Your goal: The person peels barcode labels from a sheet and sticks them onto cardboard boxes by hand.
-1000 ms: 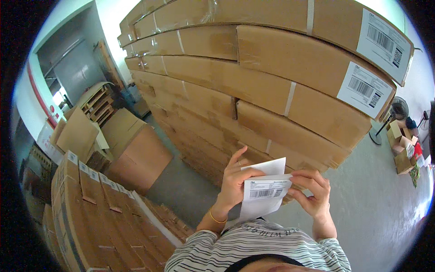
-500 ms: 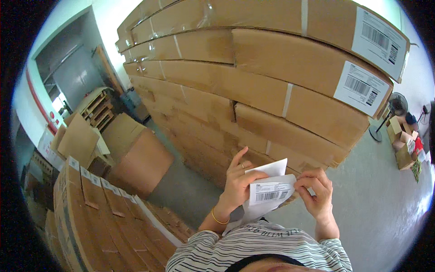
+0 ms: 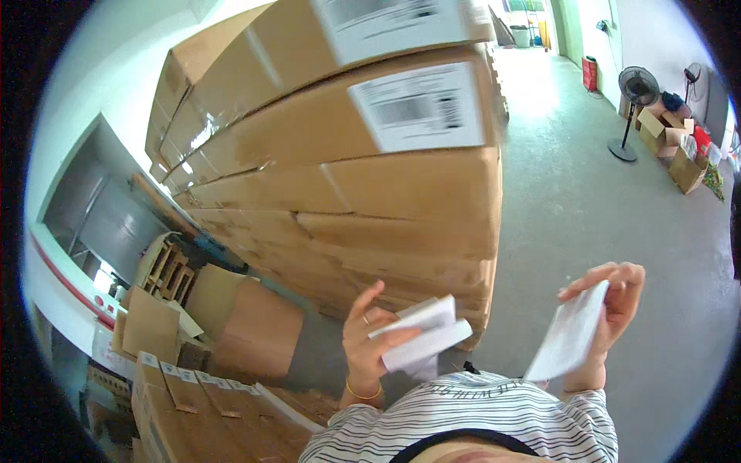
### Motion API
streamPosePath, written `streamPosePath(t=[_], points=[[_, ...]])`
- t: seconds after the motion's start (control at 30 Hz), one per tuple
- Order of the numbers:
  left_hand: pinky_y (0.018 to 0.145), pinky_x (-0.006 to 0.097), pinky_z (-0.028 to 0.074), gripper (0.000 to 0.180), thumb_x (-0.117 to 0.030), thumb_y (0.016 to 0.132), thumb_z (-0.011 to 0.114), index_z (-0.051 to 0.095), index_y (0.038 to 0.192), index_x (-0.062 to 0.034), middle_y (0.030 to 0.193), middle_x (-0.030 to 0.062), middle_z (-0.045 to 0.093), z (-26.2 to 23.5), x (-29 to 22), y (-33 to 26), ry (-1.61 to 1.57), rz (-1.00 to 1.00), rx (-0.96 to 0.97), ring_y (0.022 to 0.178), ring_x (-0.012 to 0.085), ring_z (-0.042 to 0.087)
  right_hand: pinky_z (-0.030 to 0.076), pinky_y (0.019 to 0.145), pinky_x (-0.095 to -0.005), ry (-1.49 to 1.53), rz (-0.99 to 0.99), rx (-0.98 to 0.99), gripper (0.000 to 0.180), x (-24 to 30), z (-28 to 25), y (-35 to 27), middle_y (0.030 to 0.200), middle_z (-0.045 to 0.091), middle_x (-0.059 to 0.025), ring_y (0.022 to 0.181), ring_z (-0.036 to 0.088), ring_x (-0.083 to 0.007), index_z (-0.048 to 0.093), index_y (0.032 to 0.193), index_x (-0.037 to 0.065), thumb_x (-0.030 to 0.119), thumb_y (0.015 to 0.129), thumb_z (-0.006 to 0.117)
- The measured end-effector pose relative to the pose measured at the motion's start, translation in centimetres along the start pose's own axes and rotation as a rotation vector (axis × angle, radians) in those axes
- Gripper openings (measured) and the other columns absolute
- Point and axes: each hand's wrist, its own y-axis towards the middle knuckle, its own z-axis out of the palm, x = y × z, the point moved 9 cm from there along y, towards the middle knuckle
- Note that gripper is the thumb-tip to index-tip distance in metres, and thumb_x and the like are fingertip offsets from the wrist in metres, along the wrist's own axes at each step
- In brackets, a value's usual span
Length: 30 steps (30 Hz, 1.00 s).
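My left hand (image 3: 369, 339) is closed round a folded strip of white labels (image 3: 427, 345), its thumb across the top and the index finger raised. Between my right thumb and fingers hangs a single white label (image 3: 570, 332), apart from the strip; my right hand (image 3: 617, 297) is out to the right, over the floor. Ahead rises a tall stack of brown cardboard boxes (image 3: 401, 197). Two upper boxes carry large white printed labels, the lower a barcode label (image 3: 417, 108) near the stack's right corner.
At the lower left is another row of boxes (image 3: 224, 409) with small labels along the edge. Behind it lie loose cardboard (image 3: 258, 328) and wooden pallets (image 3: 171, 274). Grey floor (image 3: 548, 201) runs along the stack's right side. A standing fan (image 3: 637, 89) and open cartons (image 3: 670, 131) are at the right.
My right hand has moved right, away from the left, with a label separated from the strip. The view has turned right, showing more of the stack's corner and floor.
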Motion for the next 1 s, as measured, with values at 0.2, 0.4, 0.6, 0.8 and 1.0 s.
streamPosePath(t=[0.2,0.4,0.6,0.8,1.0], points=[[0.11,0.054,0.043,0.019,-0.017,0.068,0.077,0.078,0.086,-0.0118,0.068,0.0002,0.065,15.1,-8.4,4.3,-0.14,0.06,0.238,0.065,0.013,0.063,0.054,0.07,-0.0207,-0.089,0.065,0.017,0.05,-0.7,-14.5,5.7,0.092,0.063,-0.0036,0.085,0.066,-0.0091,0.043,0.114,0.006,0.002,0.081,0.081],[0.113,0.058,0.038,0.02,-0.016,0.072,0.074,0.077,0.091,-0.0115,0.07,0.0002,0.066,27.0,-11.9,9.0,-0.225,0.063,0.31,0.066,0.0133,0.063,0.053,0.074,-0.02,-0.099,0.118,-0.019,0.047,-1.3,-27.2,10.4,0.091,0.063,-0.0025,0.086,0.065,-0.008,0.044,0.115,0.007,-0.001,0.082,0.078],[0.113,0.057,0.039,0.017,-0.015,0.069,0.073,0.078,0.085,-0.0118,0.068,0.0011,0.067,35.9,-11.8,13.2,-0.197,0.074,0.347,0.066,0.0124,0.064,0.054,0.073,-0.0199,-0.107,0.046,-0.065,0.049,-3.7,-34.5,14.9,0.093,0.065,-0.0036,0.087,0.066,-0.0092,0.048,0.118,0.007,-0.004,0.08,0.076],[0.113,0.056,0.039,0.013,-0.013,0.071,0.074,0.078,0.083,-0.012,0.067,0.001,0.066,42.6,-6.1,16.6,-0.099,-0.029,0.298,0.066,0.0124,0.064,0.052,0.069,-0.0203,-0.112,0.1,0.024,0.053,-11.8,-36.5,21.9,0.092,0.066,-0.0044,0.085,0.066,-0.0094,0.046,0.124,0.006,-0.002,0.082,0.077],[0.112,0.055,0.04,0.011,-0.012,0.069,0.076,0.076,0.08,-0.0132,0.062,-0.0006,0.065,48.8,3.6,21.5,-0.002,-0.044,0.161,0.064,0.0122,0.063,0.05,0.066,-0.0193,-0.203,-0.018,0.201,0.066,-20.2,-33.3,32.5,0.088,0.065,-0.0041,0.077,0.064,-0.0078,0.04,0.139,0.004,-0.004,0.084,0.075]])
